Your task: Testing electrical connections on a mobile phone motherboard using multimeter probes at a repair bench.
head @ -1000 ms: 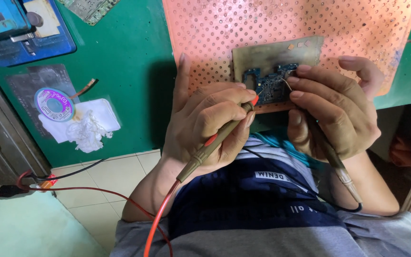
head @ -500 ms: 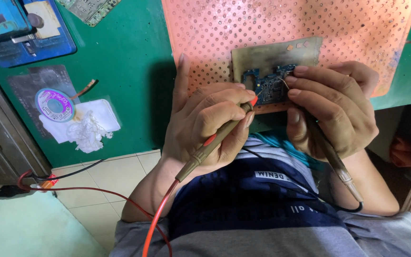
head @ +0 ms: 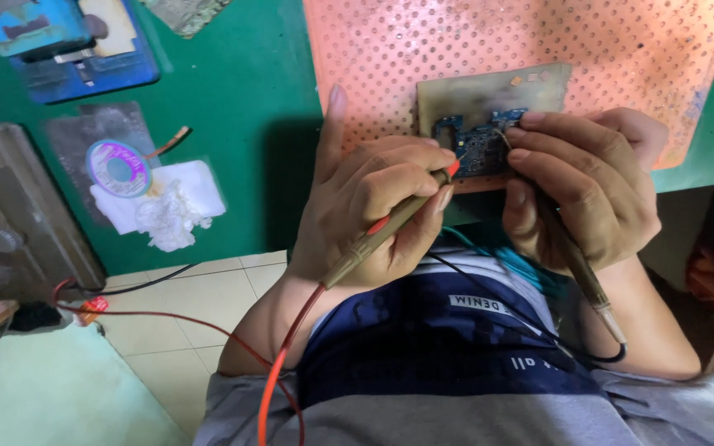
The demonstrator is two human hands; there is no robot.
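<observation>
- Small blue circuit board [head: 477, 147]: bare, densely populated, on tan card at 12 o'clock of perforated orange mat [head: 621, 58].
- Left hand [head: 373, 211]: fingers clamped on red-tipped probe [head: 390, 223].
- Right hand [head: 580, 190]: fingers clamped on black probe [head: 576, 256].

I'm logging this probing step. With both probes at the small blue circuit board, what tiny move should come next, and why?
Probably hold both tips steady rather than shift. The left hand has the red probe tip at the blue circuit board left edge, and the right hand has the black probe tip on its upper right, so both seem placed.
</observation>
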